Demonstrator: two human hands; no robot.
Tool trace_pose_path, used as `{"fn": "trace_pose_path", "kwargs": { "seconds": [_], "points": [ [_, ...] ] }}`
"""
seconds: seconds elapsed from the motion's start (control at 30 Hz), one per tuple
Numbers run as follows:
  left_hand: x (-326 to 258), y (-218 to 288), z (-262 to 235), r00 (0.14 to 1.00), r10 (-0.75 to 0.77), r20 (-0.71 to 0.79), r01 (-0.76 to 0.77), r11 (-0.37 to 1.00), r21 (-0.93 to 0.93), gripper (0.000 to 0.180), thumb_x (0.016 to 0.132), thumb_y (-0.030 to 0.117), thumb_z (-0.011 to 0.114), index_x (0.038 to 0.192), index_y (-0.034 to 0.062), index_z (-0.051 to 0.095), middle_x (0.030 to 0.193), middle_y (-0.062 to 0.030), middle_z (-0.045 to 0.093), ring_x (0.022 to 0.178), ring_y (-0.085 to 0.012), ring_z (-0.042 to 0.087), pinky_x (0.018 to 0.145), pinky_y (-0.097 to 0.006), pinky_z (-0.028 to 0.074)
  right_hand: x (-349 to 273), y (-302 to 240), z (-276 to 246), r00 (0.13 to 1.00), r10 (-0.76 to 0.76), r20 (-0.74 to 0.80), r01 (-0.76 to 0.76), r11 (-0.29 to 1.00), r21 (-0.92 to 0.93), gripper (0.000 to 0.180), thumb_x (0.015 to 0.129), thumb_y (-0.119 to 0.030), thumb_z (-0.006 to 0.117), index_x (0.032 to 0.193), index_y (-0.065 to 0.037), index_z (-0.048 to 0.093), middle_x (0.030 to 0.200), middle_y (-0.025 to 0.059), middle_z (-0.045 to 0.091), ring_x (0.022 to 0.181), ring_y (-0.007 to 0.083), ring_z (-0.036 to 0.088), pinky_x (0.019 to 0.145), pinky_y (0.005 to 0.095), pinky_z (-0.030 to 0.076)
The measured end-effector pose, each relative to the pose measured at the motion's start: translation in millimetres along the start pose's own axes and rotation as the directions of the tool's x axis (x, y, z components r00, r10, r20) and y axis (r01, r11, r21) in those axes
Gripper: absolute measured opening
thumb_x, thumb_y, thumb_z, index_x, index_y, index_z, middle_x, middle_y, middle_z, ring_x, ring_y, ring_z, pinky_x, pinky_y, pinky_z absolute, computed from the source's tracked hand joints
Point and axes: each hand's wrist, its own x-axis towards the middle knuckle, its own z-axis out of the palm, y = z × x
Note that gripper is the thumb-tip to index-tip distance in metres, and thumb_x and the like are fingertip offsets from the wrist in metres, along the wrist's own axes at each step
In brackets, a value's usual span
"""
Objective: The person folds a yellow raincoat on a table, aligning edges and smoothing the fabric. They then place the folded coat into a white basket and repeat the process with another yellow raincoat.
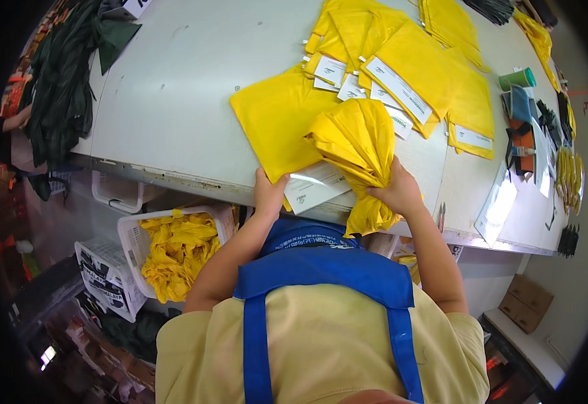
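Observation:
At the table's near edge, my right hand (pixel 399 190) is closed round a bunch of shiny yellow fabric (pixel 359 138), gathered at its middle and fanning out above the fist. A short tail of it hangs below. My left hand (pixel 269 192) pinches the near corner of a flat yellow pouch (pixel 277 121) lying on the table. A white printed card (pixel 315 187) shows at that pouch's near end, between my hands. The bunched fabric hides part of the card and of the pouch.
More flat yellow pouches (pixel 412 64) with white cards overlap beyond my hands. Dark green fabric (pixel 62 81) hangs over the table's left end. Below the edge stands a white basket (pixel 132 252) of crumpled yellow fabric. A green roll (pixel 517 79) and small tools (pixel 442 217) lie to the right.

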Motion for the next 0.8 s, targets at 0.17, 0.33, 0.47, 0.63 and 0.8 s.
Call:
{"fn": "trace_pose_path", "kwargs": {
  "seconds": [0.17, 0.33, 0.47, 0.63, 0.8],
  "points": [
    [-14, 18, 3, 0.994, 0.100, 0.040, -0.104, 0.988, 0.115, 0.041, 0.079, 0.012, 0.067, 0.111, -0.0004, 0.046, 0.102, -0.0207, 0.061, 0.097, -0.0320, 0.060, 0.082, -0.037, 0.046, -2, 5, -1, 0.996, 0.042, -0.082, -0.029, 0.988, 0.150, 0.084, 0.063, -0.030, 0.078, 0.130, -0.002, 0.036, 0.110, 0.0228, 0.061, 0.102, 0.0392, 0.058, 0.087, 0.0418, 0.046],
    [-2, 16, -7, 0.998, 0.058, 0.012, -0.058, 0.923, 0.379, 0.047, 0.077, 0.012, 0.069, 0.116, 0.0005, 0.046, 0.106, -0.0196, 0.060, 0.098, -0.0331, 0.059, 0.085, -0.037, 0.047, -7, 2, -2, 0.996, 0.016, -0.089, -0.006, 0.994, 0.111, 0.079, 0.064, -0.030, 0.077, 0.128, -0.004, 0.038, 0.112, 0.0227, 0.060, 0.104, 0.0389, 0.057, 0.088, 0.0418, 0.045],
    [-11, 51, -18, 0.812, 0.557, 0.173, -0.436, 0.383, 0.815, 0.041, 0.079, 0.018, 0.067, 0.114, 0.0044, 0.049, 0.115, -0.0218, 0.055, 0.102, -0.0379, 0.055, 0.083, -0.043, 0.047, -7, 11, 4, 0.996, 0.023, -0.081, -0.016, 0.997, 0.076, 0.082, 0.064, -0.032, 0.076, 0.130, -0.006, 0.036, 0.111, 0.0220, 0.060, 0.102, 0.0382, 0.058, 0.086, 0.0423, 0.046],
    [30, 40, -15, 0.358, 0.514, 0.779, -0.894, -0.051, 0.444, 0.037, 0.079, 0.012, 0.056, 0.116, 0.0090, 0.055, 0.120, -0.0158, 0.053, 0.102, -0.0298, 0.053, 0.080, -0.038, 0.049, -15, 7, -4, 0.997, -0.065, -0.044, 0.066, 0.998, 0.018, 0.076, 0.065, -0.031, 0.076, 0.128, -0.005, 0.041, 0.109, 0.0218, 0.060, 0.103, 0.0376, 0.057, 0.086, 0.0415, 0.046],
    [34, 71, -12, 0.499, 0.593, 0.632, -0.825, 0.103, 0.555, 0.041, 0.079, 0.001, 0.049, 0.120, 0.0040, 0.054, 0.122, -0.0122, 0.052, 0.100, -0.0310, 0.052, 0.084, -0.036, 0.049, -26, -1, -24, 0.880, -0.419, 0.222, 0.454, 0.879, -0.142, 0.070, 0.061, -0.026, 0.076, 0.123, -0.004, 0.050, 0.102, 0.0171, 0.062, 0.095, 0.0358, 0.059, 0.083, 0.0399, 0.048]
  ]
}}
